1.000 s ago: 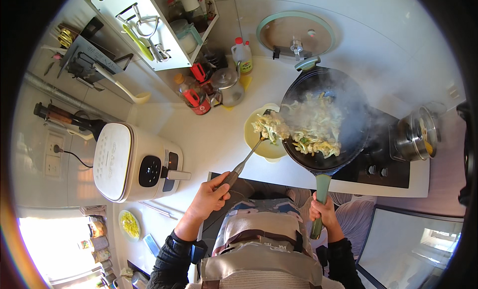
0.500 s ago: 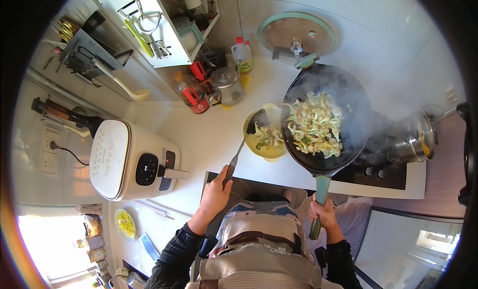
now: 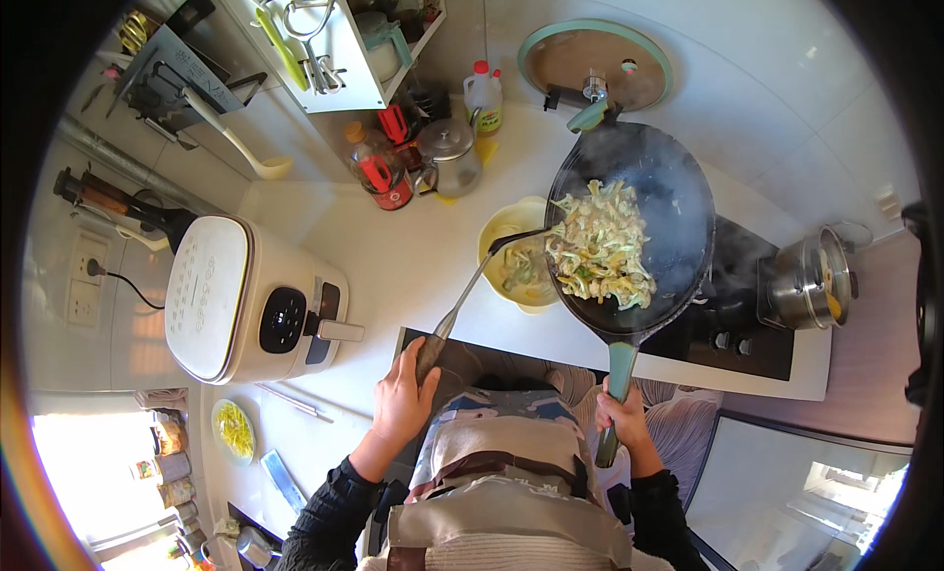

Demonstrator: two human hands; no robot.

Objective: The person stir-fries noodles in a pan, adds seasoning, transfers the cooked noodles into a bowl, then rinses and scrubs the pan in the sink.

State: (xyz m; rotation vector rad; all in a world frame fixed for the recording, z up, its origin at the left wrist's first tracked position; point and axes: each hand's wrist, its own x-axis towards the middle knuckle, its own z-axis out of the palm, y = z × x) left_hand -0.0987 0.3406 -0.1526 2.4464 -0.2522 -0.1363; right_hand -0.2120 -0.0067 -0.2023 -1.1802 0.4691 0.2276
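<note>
Left hand (image 3: 401, 399): grip clamped around the handle of the spatula (image 3: 460, 300), just by the inner corner of the white surface (image 3: 388, 261). Spatula head seen nearly edge-on, crossing above the pale yellow bowl (image 3: 500, 222), tip at the left rim of the pan (image 3: 678, 227). Right hand (image 3: 622, 414): grip closed round the pan's green handle, which projects past the front edge of the surface. Pan overlaps the bowl's right edge in view; contact between them cannot be told. Chopped pale food (image 3: 605, 246) banked toward the pan's left side, dark base exposed at right; a smaller portion lies in the bowl. Light steam. Room: a broad stretch of surface between bowl and white boxy appliance (image 3: 211, 296); kettle (image 3: 452, 163) well behind; steel pot (image 3: 801, 286) bounds the right side, near the cooktop (image 3: 767, 355).
</note>
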